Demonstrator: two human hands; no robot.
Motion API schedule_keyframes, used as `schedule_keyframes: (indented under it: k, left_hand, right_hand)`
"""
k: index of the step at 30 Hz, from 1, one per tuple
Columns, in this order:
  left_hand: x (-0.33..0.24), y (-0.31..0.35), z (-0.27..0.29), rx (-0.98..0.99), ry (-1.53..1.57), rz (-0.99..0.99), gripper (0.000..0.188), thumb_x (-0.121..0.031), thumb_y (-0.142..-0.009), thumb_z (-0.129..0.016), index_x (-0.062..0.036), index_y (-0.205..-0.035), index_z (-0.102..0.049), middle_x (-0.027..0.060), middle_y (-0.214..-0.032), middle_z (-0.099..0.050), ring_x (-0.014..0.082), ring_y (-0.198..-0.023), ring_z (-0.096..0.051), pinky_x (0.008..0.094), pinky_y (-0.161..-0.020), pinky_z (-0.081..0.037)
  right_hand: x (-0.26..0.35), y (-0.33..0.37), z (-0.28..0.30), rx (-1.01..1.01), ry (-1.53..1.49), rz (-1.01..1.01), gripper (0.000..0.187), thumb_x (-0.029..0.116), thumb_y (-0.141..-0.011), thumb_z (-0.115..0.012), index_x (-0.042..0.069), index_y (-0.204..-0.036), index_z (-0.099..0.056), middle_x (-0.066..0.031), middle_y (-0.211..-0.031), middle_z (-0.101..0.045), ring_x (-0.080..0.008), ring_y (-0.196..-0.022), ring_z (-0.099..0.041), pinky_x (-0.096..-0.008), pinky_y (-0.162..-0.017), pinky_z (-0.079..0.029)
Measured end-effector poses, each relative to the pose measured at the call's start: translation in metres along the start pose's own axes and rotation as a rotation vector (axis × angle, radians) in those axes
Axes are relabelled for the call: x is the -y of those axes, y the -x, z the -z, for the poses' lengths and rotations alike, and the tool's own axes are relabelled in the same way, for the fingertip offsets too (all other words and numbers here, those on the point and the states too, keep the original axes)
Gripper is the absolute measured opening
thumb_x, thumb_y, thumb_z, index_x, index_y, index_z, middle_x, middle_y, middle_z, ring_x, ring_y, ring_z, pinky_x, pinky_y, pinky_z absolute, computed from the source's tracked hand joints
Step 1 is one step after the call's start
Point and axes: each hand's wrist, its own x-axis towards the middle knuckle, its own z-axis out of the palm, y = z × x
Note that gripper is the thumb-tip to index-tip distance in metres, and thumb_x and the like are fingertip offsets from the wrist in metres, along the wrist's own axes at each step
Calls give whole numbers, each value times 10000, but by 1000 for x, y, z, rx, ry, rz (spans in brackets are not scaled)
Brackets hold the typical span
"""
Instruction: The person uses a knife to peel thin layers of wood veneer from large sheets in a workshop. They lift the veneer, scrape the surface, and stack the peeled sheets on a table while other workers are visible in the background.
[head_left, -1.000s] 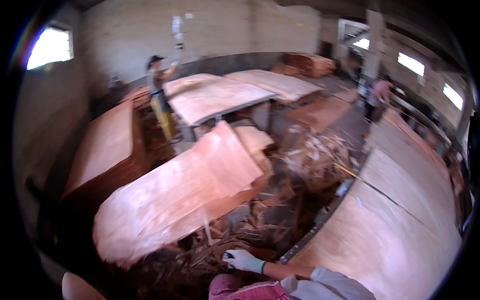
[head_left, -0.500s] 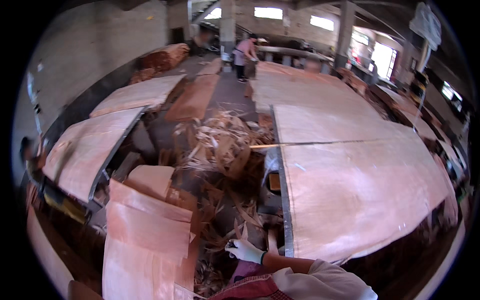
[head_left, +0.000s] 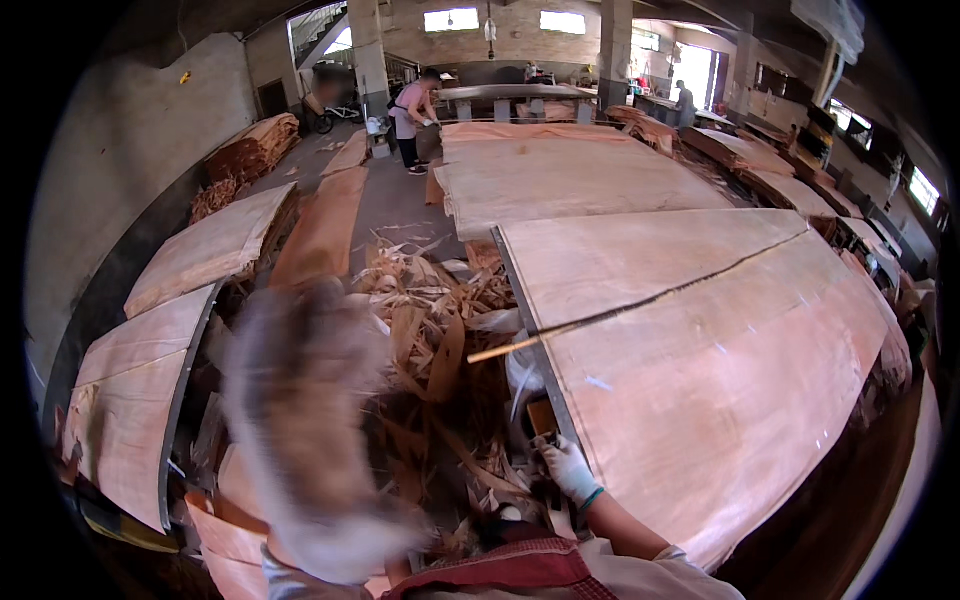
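Observation:
My right hand (head_left: 570, 470), in a white glove, is beside the dark edge of the right-hand stack of wood veneer sheets (head_left: 700, 370). Its fingers are curled around something small and dark that I cannot make out. A large pale-and-tan blur (head_left: 305, 430) fills the lower left, where my left arm comes in; smeared by motion, it hides my left hand's fingers and whatever they may hold. Across the right-hand stack lies a long thin rod (head_left: 640, 301), its light end jutting past the edge. Beneath that end hangs a whitish plastic bag (head_left: 524, 376).
Veneer scraps (head_left: 430, 310) heap on the floor between the stacks. More veneer stacks stand at left (head_left: 135, 370) and beyond (head_left: 570, 175). A single long sheet (head_left: 325, 225) lies on the aisle floor. Farther off, a person in pink (head_left: 412, 115) bends at the far stack's corner.
My view has turned rightward, and the blur has come up at lower left. My gloved right hand has moved right and up to the stack's edge.

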Motion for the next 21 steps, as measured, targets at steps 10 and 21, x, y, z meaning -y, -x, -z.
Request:
schedule_keyframes:
  k: [10,21]
  left_hand:
    - [143,-119,-42,72,83,-219,645,-239,-880,-626,0,-1383,-300,191,-1397,-389,284,-1251,-459,402,-1049,-382]
    - [392,-193,-102,62,100,-209,454,-92,-873,-627,42,-1276,-468,183,-1291,-511,269,-1198,-503,398,-1042,-375]
  right_hand:
    - [54,-68,57,-228,-43,97,240,258,-956,-543,34,-1014,-606,-34,-696,-610,-65,-512,-503,-216,-471,-390]
    - [22,-89,104,-958,-135,-180,253,237,-942,-530,-7,-939,-596,-94,-677,-619,-99,-469,-495,-234,-428,-382]
